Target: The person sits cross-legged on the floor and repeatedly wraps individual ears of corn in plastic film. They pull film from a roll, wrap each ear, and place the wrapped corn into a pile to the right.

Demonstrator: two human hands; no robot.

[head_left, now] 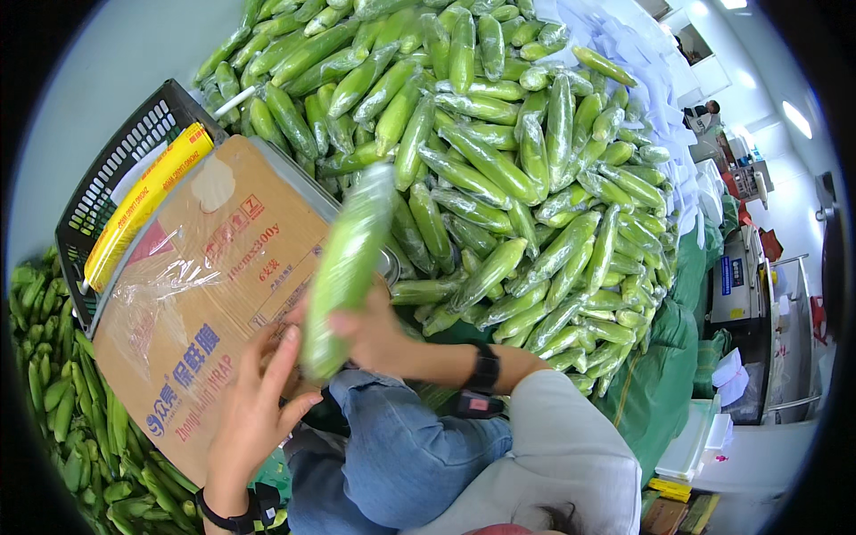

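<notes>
An ear of corn (343,267) in green husk and clear film stands tilted between my hands, smeared by motion. My right hand (370,334) is closed around its lower part from the right side. Just left of its lower end, my left hand (263,388) is open, fingers apart, with nothing visible in it. Behind both hands lies a brown cardboard sheet (178,330), partly covered with clear film. Ahead and to the right rises a big pile of film-wrapped corn (499,169).
Unwrapped corn (62,392) is heaped at the left. A black plastic crate (120,134) stands beside the cardboard, with a yellow film roll box (147,205) along its edge. Green sacks (660,357) lie to the right of the pile. Farther right is a metal machine (740,276).
</notes>
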